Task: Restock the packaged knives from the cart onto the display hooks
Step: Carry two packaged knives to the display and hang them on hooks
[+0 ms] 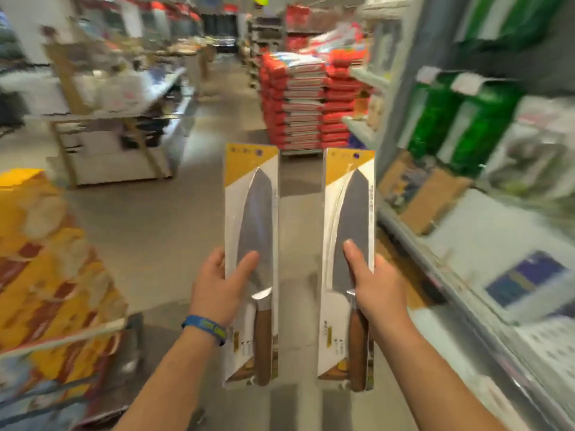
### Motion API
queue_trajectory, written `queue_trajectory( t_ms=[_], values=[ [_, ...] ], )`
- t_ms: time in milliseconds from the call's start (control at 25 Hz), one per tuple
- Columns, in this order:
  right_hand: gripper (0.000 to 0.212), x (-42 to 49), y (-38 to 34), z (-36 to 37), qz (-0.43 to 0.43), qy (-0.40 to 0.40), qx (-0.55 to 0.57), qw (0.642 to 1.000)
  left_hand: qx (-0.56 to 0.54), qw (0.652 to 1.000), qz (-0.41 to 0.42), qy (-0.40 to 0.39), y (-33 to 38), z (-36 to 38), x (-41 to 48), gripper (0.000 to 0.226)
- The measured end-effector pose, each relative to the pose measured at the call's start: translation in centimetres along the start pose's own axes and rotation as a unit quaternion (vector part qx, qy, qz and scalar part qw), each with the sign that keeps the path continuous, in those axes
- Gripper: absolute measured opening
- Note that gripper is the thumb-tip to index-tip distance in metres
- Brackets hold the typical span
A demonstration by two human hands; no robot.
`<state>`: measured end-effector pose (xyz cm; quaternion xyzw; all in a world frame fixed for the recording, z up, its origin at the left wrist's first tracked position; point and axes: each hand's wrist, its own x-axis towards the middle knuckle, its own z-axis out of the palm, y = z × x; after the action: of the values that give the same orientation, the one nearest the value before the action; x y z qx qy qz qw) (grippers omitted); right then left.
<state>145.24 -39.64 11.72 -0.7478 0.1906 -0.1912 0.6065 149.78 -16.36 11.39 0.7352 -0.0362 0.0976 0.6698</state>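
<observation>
I hold two packaged knives upright in front of me, side by side. Each is a white and yellow card with a steel blade and a wooden handle. My left hand (219, 283) grips the left packaged knife (253, 213) at its middle, thumb across the blade. My right hand (371, 286) grips the right packaged knife (351, 206) the same way. A blue wristband sits on my left wrist. The display hooks cannot be made out in the blur.
The view is motion-blurred. A shelving unit (485, 244) with green packages (476, 126) and boxes runs along the right. A cart (46, 306) with yellow goods stands at the lower left. A stack of red and white sacks (305, 98) stands ahead in the aisle.
</observation>
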Motion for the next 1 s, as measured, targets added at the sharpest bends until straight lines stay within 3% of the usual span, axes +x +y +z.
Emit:
queue_trajectory(
  t_ms=[200,280,440,520,640,840,1000],
  values=[
    [0.045,-1.8,2.3,-19.9,0.016,0.156,-0.032,0.987,-0.093,0.984,0.004,-0.151,4.0,19.0,-6.2,0.006],
    [0.053,-3.5,2.2,-27.4,0.019,0.214,-0.037,0.976,-0.125,0.97,0.003,-0.208,6.5,25.4,-9.7,0.015],
    [0.046,-8.5,1.2,-39.7,0.006,0.328,-0.04,0.944,-0.176,0.925,0.022,-0.336,11.6,36.7,-16.5,0.028],
    [0.043,-11.3,0.3,-44.3,-0.002,0.383,-0.061,0.922,-0.196,0.897,0.045,-0.393,14.4,41.1,-19.8,0.02],
    [0.039,-15.6,-1.1,-49.5,-0.006,0.449,-0.067,0.891,-0.224,0.857,0.076,-0.458,18.4,46.1,-24.1,0.012],
    [0.062,-21.7,-4.5,-54.4,-0.001,0.566,-0.092,0.819,-0.274,0.791,0.098,-0.538,25.0,50.7,-29.3,0.01],
    [0.053,-25.3,-6.8,-55.8,-0.002,0.624,-0.111,0.774,-0.29,0.75,0.116,-0.583,28.0,52.1,-32.3,0.02]
  ],
)
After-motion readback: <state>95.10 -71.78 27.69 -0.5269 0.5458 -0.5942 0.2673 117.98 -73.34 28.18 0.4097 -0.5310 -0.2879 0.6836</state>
